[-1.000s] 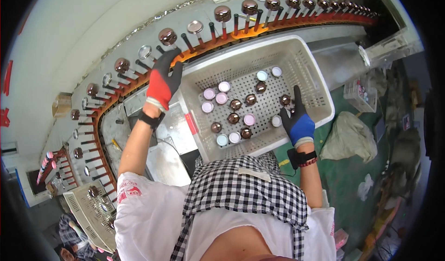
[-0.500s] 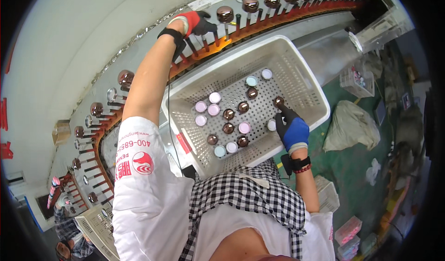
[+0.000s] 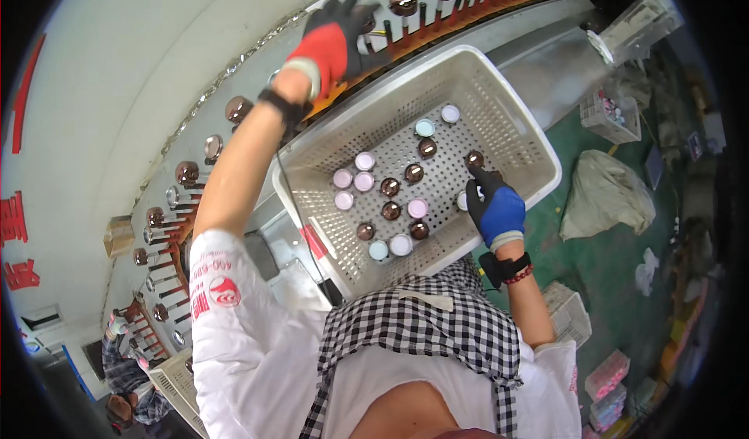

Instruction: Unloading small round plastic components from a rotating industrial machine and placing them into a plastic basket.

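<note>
My left hand (image 3: 331,45), in a red and black glove, reaches up to the row of rods at the far side. Its fingers are spread about a shiny brown round piece (image 3: 363,19), partly hidden; a firm grip cannot be made out. My right hand (image 3: 498,211), in a blue and black glove, is inside the grey plastic crate (image 3: 538,146) on its right side. Its stretched fingertips come close to a brown round piece (image 3: 474,158). A white round piece (image 3: 462,200) lies partly hidden beside its thumb. Several brown, pink, white and pale blue pieces are spread over the crate floor.
A curved line of upright rods (image 3: 437,30) with brown round pieces runs along the far side and left. A dark cable (image 3: 289,197) hangs over the crate's left end. Right of it lie a pale sack (image 3: 605,197) and a small basket (image 3: 612,119). Another person (image 3: 129,369) is at lower left.
My left hand has come up beside the brown round piece on the rods and its fingers have spread. My right hand has stayed by the same brown piece. The view has shifted slightly.
</note>
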`<state>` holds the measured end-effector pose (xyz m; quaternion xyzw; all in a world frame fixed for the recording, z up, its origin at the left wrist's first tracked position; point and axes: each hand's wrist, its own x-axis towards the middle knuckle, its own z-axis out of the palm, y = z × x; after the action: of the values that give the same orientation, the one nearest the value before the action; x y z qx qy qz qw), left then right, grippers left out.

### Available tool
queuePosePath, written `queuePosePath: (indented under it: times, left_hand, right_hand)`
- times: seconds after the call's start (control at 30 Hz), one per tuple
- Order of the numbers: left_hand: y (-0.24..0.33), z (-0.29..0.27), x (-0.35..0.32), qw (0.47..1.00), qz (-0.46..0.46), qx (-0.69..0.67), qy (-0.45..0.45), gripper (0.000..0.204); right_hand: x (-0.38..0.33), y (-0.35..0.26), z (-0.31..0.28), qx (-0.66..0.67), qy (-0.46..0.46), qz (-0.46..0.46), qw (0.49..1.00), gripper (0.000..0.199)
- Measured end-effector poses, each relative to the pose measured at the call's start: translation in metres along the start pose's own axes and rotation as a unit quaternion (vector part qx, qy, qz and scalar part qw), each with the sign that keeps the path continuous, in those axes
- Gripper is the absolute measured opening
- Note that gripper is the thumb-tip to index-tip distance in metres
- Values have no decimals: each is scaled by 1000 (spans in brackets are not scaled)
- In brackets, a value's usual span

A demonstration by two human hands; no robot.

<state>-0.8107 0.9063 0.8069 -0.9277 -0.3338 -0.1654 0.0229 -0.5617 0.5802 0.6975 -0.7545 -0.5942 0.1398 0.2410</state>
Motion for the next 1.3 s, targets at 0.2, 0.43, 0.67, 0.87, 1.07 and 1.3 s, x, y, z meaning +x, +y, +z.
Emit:
queuePosePath:
  times: [0.2,0.43,0.67,0.87,1.07,1.3]
  left_hand:
    - [-92,44,38,903,-314,-202,-214,70]
    - [54,20,-55,976,124,20,-175,46]
    - [53,-15,26,998,37,3,-54,82]
    - [-108,38,71,928,-285,-178,-161,78]
    - [5,36,16,998,32,32,-47,28]
    - [127,15,-97,973,148,-120,-129,62]
  right_hand:
    - [10,-11,-4,27,20,-14,999,28]
    - [10,-4,-15,26,30,-30,999,25]
    - [4,5,-15,32,28,-21,999,27]
    - [10,-21,-22,65,47,-72,994,26]
    - [5,0,-21,40,58,-44,997,26]
    - [3,-1,-19,39,42,-45,997,26]
